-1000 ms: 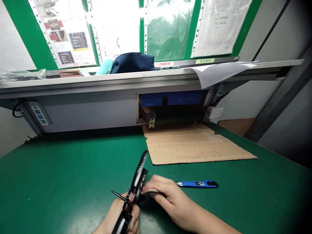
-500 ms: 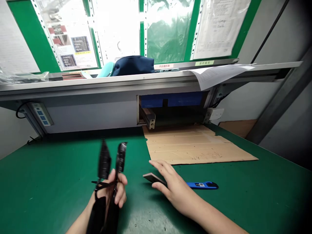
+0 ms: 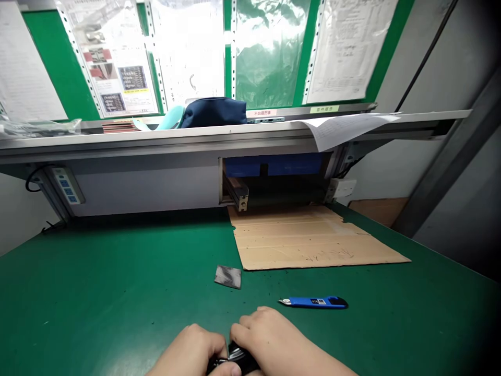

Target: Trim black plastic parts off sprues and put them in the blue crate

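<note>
Close to my body at the table's near edge, my left hand (image 3: pixel 193 349) and my right hand (image 3: pixel 276 339) come together, both closed around a glossy black bundle (image 3: pixel 240 357). Most of the bundle is hidden by my fingers and the lower frame edge, so I cannot tell its exact kind. Beyond my hands lies a small grey-black rectangular piece (image 3: pixel 228 277), flat and untouched. A blue utility knife (image 3: pixel 317 302) with its blade tip showing rests past my right hand, pointing left.
A cardboard sheet (image 3: pixel 313 243) lies on the green tabletop (image 3: pixel 97 282) in front of a low opening. Above runs a shelf (image 3: pixel 156 137) with a dark blue pouch (image 3: pixel 215 112) and overhanging paper (image 3: pixel 340 130). A power strip (image 3: pixel 68 185) is mounted at left.
My right hand has let go of the small rectangular piece, which now lies on the table. Both hands have moved down and together, with the black bundle lowered between them.
</note>
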Demonstrator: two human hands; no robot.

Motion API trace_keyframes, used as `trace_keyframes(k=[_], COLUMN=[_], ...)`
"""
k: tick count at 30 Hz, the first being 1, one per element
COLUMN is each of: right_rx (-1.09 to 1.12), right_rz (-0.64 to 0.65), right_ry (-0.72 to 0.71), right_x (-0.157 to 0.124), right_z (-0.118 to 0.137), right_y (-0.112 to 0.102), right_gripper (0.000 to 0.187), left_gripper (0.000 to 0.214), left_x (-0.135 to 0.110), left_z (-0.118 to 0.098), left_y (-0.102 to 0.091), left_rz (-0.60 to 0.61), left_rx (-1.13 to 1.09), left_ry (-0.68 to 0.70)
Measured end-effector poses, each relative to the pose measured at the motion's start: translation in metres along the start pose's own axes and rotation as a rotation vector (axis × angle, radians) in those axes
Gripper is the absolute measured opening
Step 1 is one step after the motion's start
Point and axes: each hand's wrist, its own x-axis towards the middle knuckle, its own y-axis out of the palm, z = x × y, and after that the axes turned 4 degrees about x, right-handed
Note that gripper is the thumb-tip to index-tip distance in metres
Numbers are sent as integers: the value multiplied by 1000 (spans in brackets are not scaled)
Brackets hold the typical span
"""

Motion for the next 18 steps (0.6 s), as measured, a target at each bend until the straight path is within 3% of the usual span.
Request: trace_keyframes(k=[3,6,9,13,15,18], right_rx=[111,282,310,200,274,420], right_rz=[-56,-194,-265,-95,12,114], right_ry=[-44,-103,-121,-194,-253,-294], right_x=[-1,0,4,2,-3,-11], right_z=[-8,-12,-9,-5,-4,-4], right_y=[2,5,9,3,-8,-24], right_gripper=[29,24,21,15,13,22], left_gripper=[46,61,61,53,54,50], left_x=[6,14,13,2,-2,-6], left_z=[9,24,30,18,10,2], left_y=[9,19,18,3,-1,0], left_rz=[33,82,92,49,90,179], left_rx=[-184,-446,-519,-215,-79,-71], left_ry=[-16,74,122,135,110,77])
